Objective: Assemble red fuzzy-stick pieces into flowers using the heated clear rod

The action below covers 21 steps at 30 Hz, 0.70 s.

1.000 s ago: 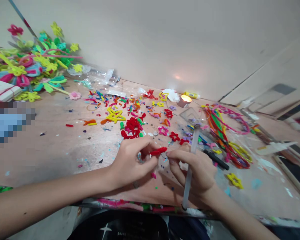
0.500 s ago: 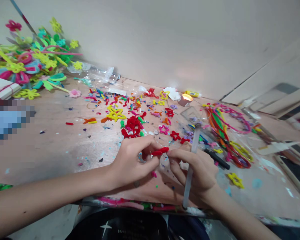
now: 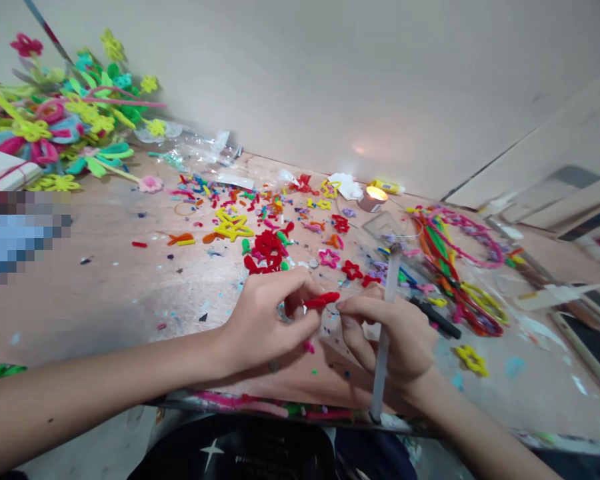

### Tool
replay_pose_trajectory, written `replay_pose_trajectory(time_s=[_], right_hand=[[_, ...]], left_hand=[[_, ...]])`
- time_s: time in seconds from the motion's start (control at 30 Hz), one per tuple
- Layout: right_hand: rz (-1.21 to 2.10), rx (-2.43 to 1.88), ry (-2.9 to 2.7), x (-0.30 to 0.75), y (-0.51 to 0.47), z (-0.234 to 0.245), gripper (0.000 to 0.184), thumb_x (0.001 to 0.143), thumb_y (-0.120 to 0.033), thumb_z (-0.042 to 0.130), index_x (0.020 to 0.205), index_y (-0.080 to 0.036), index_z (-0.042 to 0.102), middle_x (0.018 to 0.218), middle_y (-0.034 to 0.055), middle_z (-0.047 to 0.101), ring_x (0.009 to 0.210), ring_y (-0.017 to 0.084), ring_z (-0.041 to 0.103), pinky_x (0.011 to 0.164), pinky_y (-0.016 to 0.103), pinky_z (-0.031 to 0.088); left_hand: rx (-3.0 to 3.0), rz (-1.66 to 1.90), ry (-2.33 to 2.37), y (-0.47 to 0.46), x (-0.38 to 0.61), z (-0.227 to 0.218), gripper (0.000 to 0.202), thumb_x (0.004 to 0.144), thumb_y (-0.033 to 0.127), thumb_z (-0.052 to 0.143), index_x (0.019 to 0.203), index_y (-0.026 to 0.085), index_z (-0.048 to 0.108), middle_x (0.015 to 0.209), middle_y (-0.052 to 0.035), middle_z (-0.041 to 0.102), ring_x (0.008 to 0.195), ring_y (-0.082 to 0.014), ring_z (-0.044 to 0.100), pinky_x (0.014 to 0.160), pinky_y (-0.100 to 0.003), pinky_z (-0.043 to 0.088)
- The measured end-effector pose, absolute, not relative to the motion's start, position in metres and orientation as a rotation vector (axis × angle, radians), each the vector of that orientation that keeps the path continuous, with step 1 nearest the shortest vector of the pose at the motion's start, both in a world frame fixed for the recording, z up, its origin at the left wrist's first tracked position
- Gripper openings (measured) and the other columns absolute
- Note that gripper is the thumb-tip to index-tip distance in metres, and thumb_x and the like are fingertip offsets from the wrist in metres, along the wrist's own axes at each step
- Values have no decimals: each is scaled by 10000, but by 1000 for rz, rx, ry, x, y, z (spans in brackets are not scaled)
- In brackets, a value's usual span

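Head view: left hand (image 3: pixel 267 320) and right hand (image 3: pixel 393 337) are held close together over a littered craft table (image 3: pixel 105 313); a red pipe-cleaner piece (image 3: pixel 322 300) is pinched by the left, a clear glue stick (image 3: pixel 381 387) gripped by the right.

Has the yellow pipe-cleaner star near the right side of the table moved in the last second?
No. The yellow pipe-cleaner star keeps the same position relative to the pink pipe-cleaner star; only the whole view has shifted slightly.
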State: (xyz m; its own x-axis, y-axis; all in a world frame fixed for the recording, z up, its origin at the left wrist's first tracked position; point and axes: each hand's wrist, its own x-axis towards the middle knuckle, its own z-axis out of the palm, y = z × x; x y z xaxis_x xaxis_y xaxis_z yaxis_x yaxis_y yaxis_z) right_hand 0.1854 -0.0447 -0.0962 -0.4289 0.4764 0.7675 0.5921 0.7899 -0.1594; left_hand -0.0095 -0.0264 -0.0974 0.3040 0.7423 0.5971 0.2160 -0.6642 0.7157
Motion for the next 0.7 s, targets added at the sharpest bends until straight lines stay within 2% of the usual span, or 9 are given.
replay_pose_trajectory(time_s=[0.33, 0.53, 0.7], right_hand=[[-221, -824, -2081, 181, -45, -90, 208, 845, -50, 588, 971, -215, 592, 731, -9, 690, 569, 125, 634, 542, 242, 508], [16, -841, -2025, 179, -43, -86, 194, 844, -50, 575, 943, -216, 594, 759, -11, 687, 604, 105, 644, 564, 221, 527], [133, -853, -1944, 179, -43, -86, 223, 846, -52, 541, 944, -245, 597, 742, -8, 682, 611, 136, 656, 539, 254, 534]], left_hand=[[2076, 1350, 786, -26, -10, -98, 147, 741, 35, 571, 778, 168, 620, 607, 52, 618, 515, -68, 562, 534, -161, 454], [2026, 1328, 806, -26, -9, -98, 156, 720, 32, 557, 780, 149, 641, 615, 37, 632, 531, -72, 570, 546, -159, 459], [1977, 1314, 831, -25, -9, -98, 132, 737, 50, 574, 778, 156, 641, 607, 38, 627, 522, -77, 557, 530, -166, 461]])
